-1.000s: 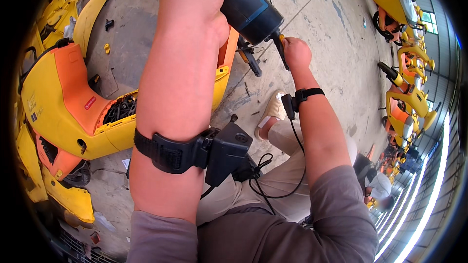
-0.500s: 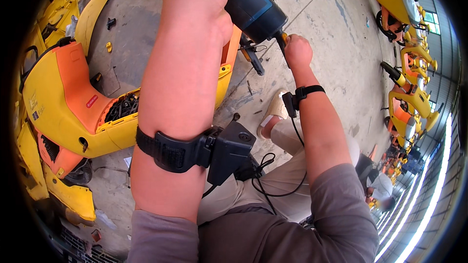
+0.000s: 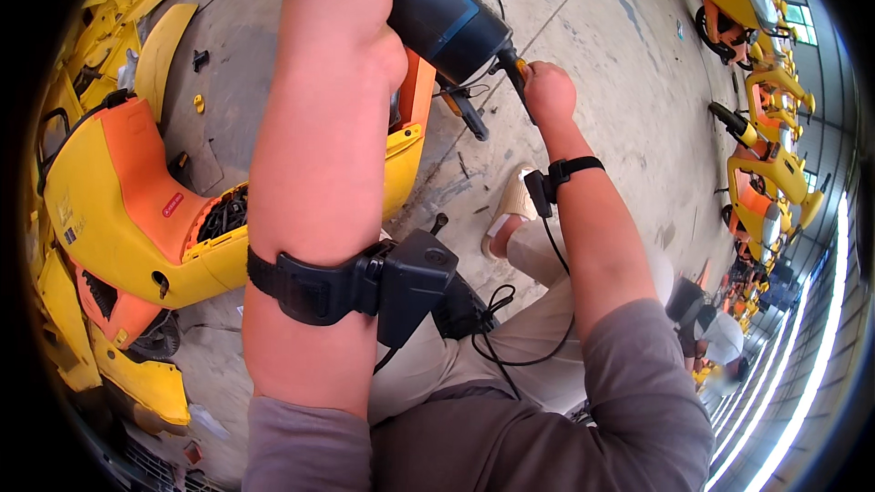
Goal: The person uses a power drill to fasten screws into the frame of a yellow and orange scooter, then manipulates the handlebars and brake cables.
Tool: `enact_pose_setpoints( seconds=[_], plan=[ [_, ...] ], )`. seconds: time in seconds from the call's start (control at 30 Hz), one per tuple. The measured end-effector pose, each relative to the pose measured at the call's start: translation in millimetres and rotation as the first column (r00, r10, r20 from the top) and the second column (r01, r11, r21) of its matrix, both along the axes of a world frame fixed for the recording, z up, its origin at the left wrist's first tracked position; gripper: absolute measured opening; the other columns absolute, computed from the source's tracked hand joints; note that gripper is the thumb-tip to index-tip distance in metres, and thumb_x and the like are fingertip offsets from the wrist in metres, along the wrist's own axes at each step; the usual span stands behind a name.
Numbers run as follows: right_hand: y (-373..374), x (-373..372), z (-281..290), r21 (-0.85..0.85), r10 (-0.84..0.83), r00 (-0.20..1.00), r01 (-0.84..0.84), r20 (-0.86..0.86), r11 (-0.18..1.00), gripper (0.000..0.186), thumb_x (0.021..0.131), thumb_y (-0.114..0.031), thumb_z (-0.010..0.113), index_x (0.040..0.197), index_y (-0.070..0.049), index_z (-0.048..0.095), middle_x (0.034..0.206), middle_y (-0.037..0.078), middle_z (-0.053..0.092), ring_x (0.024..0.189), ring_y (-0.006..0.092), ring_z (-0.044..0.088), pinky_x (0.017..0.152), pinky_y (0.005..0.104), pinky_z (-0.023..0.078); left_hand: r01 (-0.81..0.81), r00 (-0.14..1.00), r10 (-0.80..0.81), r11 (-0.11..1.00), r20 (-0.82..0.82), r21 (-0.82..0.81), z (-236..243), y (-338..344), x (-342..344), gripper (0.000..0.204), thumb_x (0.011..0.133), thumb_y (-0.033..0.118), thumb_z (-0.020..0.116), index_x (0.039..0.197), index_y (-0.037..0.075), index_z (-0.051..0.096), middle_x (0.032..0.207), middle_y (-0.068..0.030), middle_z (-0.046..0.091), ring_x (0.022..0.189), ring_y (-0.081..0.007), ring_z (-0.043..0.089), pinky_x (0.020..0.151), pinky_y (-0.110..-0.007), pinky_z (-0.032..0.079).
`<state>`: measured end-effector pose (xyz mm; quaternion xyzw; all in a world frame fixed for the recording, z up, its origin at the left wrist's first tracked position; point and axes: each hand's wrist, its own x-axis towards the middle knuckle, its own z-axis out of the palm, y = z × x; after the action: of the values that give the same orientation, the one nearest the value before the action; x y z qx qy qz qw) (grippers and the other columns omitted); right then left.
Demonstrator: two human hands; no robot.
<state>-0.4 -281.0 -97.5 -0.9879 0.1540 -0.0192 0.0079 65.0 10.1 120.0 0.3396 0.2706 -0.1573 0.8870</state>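
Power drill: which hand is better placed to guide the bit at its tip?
Right, probably. The right hand is closed around the bit at the front of the power drill, while the left hand is wrapped round the drill's body.

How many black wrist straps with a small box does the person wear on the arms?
2. One black strap with a large black box wraps the left forearm; a thinner black strap with a small box sits on the right wrist. No others show.

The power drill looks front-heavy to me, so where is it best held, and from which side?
Hold the power drill around its dark rear body, coming from the left, as the left hand does. The right hand steadies the slim bit end, which sticks forward from the bulky nose.
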Motion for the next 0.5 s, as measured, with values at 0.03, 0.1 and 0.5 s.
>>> enact_pose_setpoints(
  seconds=[0.03,0.1,0.5],
  plan=[
    [1.9,1.1,-1.0,-0.005,0.013,1.0,-0.013,0.014,1.0,0.023,0.091,-0.028,0.059,0.09,-0.01,0.074,0.089,0.012,0.07,0.088,0.0318,0.066,0.076,0.0437,0.053,0.0,1.0,0.0,1.0,0.002,0.003,0.6,0.5,0.3,0.015,0.091,0.018,0.061,0.09,0.003,0.057,0.077,-0.0089,0.058,0.067,-0.0237,0.06,0.061,-0.039,0.053],
    [4.7,1.7,-2.5,-0.009,0.027,0.999,-0.026,0.029,1.0,0.022,0.091,-0.026,0.059,0.086,-0.009,0.072,0.088,0.012,0.069,0.089,0.0311,0.066,0.075,0.0438,0.053,0.018,1.0,-0.018,1.0,0.003,-0.002,1.1,0.8,0.1,0.014,0.09,0.017,0.06,0.091,0.003,0.057,0.077,-0.0091,0.058,0.067,-0.0238,0.06,0.062,-0.04,0.053],
    [12.3,7.1,-11.1,-0.094,-0.032,0.999,0.036,0.044,0.995,0.018,0.09,-0.019,0.057,0.088,-0.005,0.069,0.093,0.014,0.069,0.091,0.0326,0.065,0.076,0.0434,0.054,0.038,0.999,-0.038,0.999,0.026,0.018,-1.6,3.9,1.0,0.012,0.085,0.011,0.059,0.09,0.0,0.059,0.075,-0.0101,0.058,0.064,-0.0245,0.06,0.06,-0.039,0.053]
  ],
)
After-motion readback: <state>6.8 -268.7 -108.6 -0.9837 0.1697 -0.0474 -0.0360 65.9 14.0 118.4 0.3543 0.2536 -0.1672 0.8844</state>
